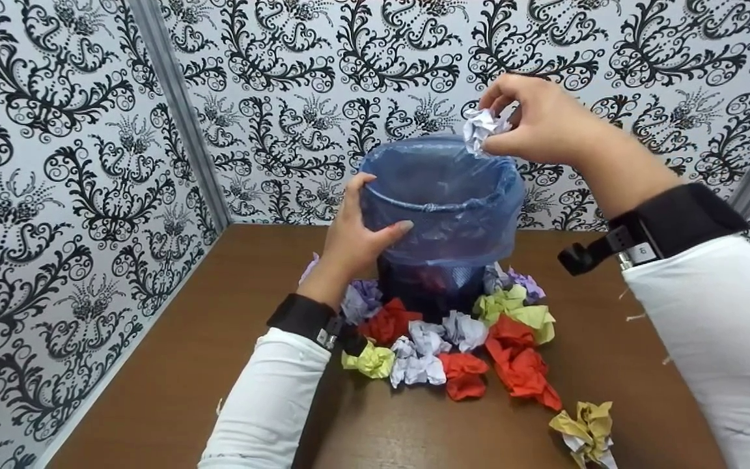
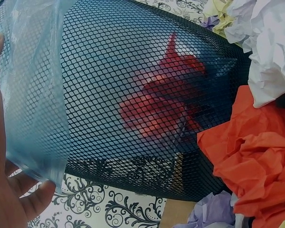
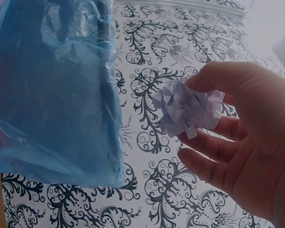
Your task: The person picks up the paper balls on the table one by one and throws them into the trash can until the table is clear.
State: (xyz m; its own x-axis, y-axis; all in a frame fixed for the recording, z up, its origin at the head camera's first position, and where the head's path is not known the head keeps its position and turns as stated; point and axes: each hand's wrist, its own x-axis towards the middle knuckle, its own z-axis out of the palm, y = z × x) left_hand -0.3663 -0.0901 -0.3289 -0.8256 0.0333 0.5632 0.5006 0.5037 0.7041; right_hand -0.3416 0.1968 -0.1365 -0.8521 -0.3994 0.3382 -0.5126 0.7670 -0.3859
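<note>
A mesh wastebasket [image 2: 99,95] lined with a blue plastic bag [image 1: 443,228] stands at the back of the table. My left hand [image 1: 359,234] grips its upper left side over the folded bag, thumb across the front. My right hand [image 1: 538,120] pinches a crumpled white paper ball [image 3: 185,107] between thumb and fingers, above the basket's back right rim. In the right wrist view, a gap shows between this ball and the bag. Through the mesh in the left wrist view, red crumpled paper [image 2: 161,95] shows inside.
Several crumpled papers lie around the basket's foot: red [image 1: 521,361], white [image 1: 417,365], yellow-green [image 1: 370,360] and purple [image 1: 528,284]. A tan-yellow crumpled paper [image 1: 586,426] lies apart at the front right of the brown table [image 1: 173,378]. Patterned wall panels [image 1: 284,117] stand behind and to the left.
</note>
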